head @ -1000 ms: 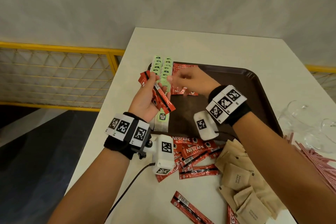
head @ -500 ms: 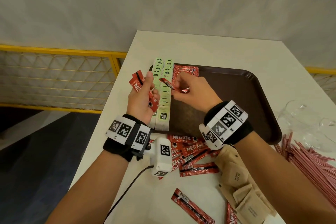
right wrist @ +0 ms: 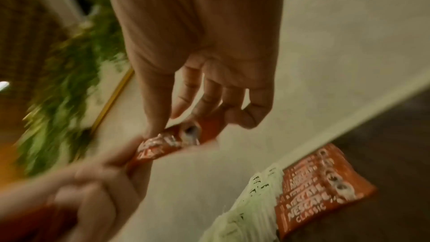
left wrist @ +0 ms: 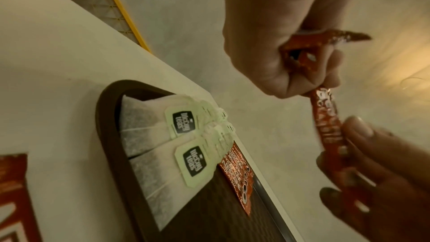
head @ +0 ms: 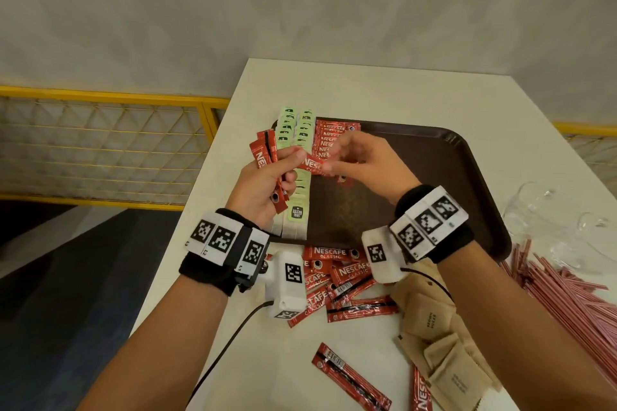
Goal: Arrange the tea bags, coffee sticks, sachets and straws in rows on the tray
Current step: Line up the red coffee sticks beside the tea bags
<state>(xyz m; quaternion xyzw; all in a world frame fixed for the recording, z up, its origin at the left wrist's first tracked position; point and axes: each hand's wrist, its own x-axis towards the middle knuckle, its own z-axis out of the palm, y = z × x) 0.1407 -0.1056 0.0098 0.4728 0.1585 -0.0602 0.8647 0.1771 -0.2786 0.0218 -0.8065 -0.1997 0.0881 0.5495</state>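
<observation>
Two bare hands meet above the left part of a dark brown tray [head: 467, 157] on a white table [head: 367, 90]. The left hand [head: 263, 187] is curled round a small bundle of red coffee sticks [head: 263, 152], their ends fanning out above and below the fist. The right hand [head: 370, 160] pinches one coffee stick [head: 312, 165] between thumb and fingertips; its other end touches the left hand's fingers, though blur in the right wrist view makes it hard to tell whether the left hand also grips it. On the tray, two rows of green-tagged tea bags [head: 297, 210] run along the left edge, with a row of coffee sticks [head: 329, 140] just beside them. More sticks [head: 337, 274], brown sugar sachets [head: 434, 337] and red straws [head: 567, 297] lie on the table nearer the person.
</observation>
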